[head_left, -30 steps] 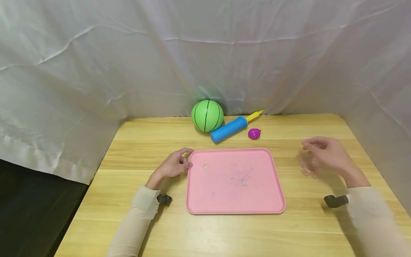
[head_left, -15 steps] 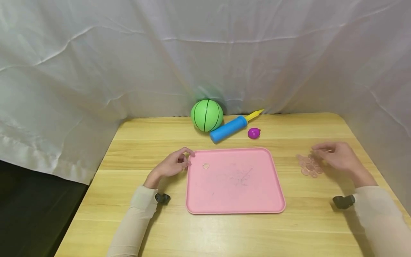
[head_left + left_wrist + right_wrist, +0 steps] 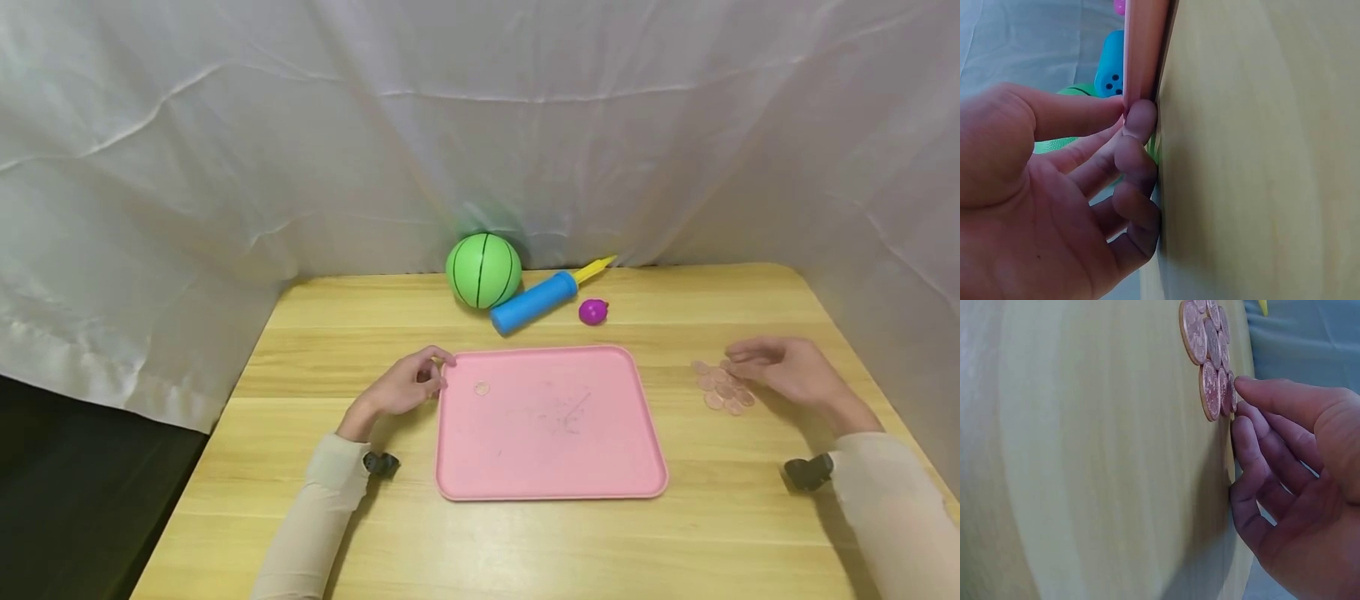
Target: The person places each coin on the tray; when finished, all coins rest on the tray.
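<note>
A shallow pink tray [image 3: 551, 467] lies on the wooden table, with one coin [image 3: 482, 388] near its upper left corner. My left hand [image 3: 405, 385] pinches the tray's left edge near that corner. In the left wrist view its thumb [image 3: 1079, 115] is on the rim, the other fingers curled below. Several copper-coloured coins [image 3: 723, 390] lie in a flat cluster right of the tray. My right hand [image 3: 795, 371] is at the cluster's right side, fingers bent. In the right wrist view its thumb tip is right at the edge of the nearest coins [image 3: 1210, 390].
Behind the tray are a green ball [image 3: 483, 271] with black lines, a blue hand pump [image 3: 534, 302] with a yellow nozzle and a small purple balloon-like object [image 3: 593, 312]. A pale curtain [image 3: 480, 125] hangs along the table's back edge and right side.
My right hand has shifted right, from over the coins to their right side, and come down close to them, uncovering the cluster. The left hand has stayed at the tray edge.
</note>
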### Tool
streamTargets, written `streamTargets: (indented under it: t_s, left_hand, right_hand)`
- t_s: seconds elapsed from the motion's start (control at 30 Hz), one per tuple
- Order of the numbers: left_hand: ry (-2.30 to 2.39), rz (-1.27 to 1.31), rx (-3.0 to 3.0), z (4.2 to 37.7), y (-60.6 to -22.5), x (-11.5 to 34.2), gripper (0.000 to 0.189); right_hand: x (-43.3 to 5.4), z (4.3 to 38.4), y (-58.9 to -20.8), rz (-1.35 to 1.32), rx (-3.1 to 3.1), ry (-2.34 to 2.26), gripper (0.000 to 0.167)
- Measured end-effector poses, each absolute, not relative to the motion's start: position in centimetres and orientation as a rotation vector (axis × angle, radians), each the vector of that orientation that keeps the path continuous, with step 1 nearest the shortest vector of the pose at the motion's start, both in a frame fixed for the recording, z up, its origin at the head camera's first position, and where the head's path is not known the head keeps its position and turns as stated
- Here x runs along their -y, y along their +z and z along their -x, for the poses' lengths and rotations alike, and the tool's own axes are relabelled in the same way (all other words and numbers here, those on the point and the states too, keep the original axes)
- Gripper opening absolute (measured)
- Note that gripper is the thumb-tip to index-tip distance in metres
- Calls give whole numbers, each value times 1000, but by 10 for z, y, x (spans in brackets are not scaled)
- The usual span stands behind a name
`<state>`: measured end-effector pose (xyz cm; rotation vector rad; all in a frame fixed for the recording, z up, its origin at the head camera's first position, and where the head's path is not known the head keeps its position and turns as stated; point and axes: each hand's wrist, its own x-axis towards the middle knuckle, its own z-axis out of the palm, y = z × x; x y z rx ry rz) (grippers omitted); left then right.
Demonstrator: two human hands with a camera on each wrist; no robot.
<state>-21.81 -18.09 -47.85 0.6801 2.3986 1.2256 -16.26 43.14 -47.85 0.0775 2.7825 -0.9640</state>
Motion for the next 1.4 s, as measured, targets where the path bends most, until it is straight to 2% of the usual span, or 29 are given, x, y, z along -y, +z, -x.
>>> streamTargets:
  t_s: [0.3,0.53,0.83,1.07,1.23,1.4]
  left_hand:
    - [1218,-701,-2425,220,-479,178,34]
    - [1211,-688,-2428,221,-475,178,34]
    - [1176,-705,-2436,220,-475,177,35]
    - [1169,-679,-2433,219,-476,178,36]
    - [1172,-697,-2433,219,-476,178,37]
    - [1177,-697,-2435,220,-478,178,37]
  right_hand:
    - [-427,167,-474,-45,-2762,-964,50]
    - [-419,177,-466,81,-2759,-860,34]
    - [-410,177,-466,226,-2773,-870,24]
    - [-411,173,-475,194,-2879,-848,13]
    - [-408,165,-479,90,-2871,-970,17]
    - [-388,154,-478,-83,-2623,-1412,31]
